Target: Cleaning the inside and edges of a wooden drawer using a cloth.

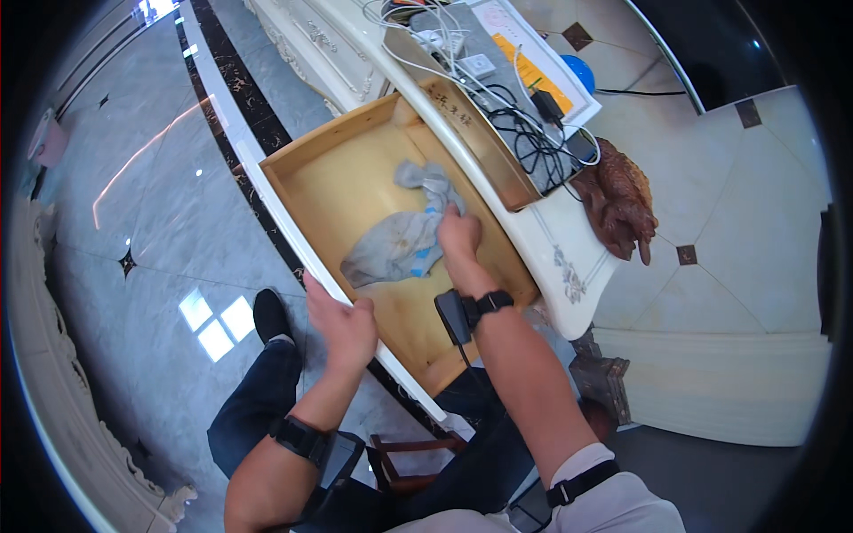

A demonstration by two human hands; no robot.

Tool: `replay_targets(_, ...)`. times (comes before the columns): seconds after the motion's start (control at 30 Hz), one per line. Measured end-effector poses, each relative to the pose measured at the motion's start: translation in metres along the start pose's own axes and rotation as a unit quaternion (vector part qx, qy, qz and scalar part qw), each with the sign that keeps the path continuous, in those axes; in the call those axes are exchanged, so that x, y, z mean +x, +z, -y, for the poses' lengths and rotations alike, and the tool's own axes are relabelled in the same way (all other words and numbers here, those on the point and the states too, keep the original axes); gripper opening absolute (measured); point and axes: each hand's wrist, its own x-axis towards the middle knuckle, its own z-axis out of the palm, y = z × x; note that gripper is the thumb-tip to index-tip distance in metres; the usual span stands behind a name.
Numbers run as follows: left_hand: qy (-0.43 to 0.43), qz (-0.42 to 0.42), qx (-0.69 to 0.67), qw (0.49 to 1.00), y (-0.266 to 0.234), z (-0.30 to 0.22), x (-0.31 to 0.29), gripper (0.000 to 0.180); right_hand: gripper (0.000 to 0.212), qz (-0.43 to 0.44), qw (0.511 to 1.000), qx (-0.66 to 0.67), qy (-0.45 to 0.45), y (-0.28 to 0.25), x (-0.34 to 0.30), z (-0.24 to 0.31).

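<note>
A wooden drawer [315, 182] with a white front stands pulled out from a white cabinet. Inside it, a crumpled grey cloth [391, 247] with blue patches and a brownish stain lies over the bottom board. My right hand [460, 235] reaches into the drawer, fingers closed on the cloth's right side; the fingertips are partly hidden in its folds. At the drawer's white front edge, my left hand [345, 327] grips the panel, thumb toward the inside and fingers toward the outside.
On the white cabinet top [564, 271] sit an open box [515, 182] with tangled black and white cables, and a brown carved figure [617, 200]. A dark screen [711, 49] is at upper right. A reddish-brown wooden stool [404, 480] stands below the drawer.
</note>
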Motion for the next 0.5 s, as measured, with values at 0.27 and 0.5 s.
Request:
replay_targets(0.27, 0.006, -0.035, 0.018, 0.999, 0.005, 0.001, -0.004, 0.095, 0.029, 0.135, 0.646, 0.726, 0.192, 0.045, 0.047, -0.022)
replay_targets(0.5, -0.019, -0.039, 0.051, 0.998, -0.005, 0.011, -0.009, 0.096, 0.029, 0.151, 0.752, 0.624, 0.153, 0.08, 0.045, 0.112)
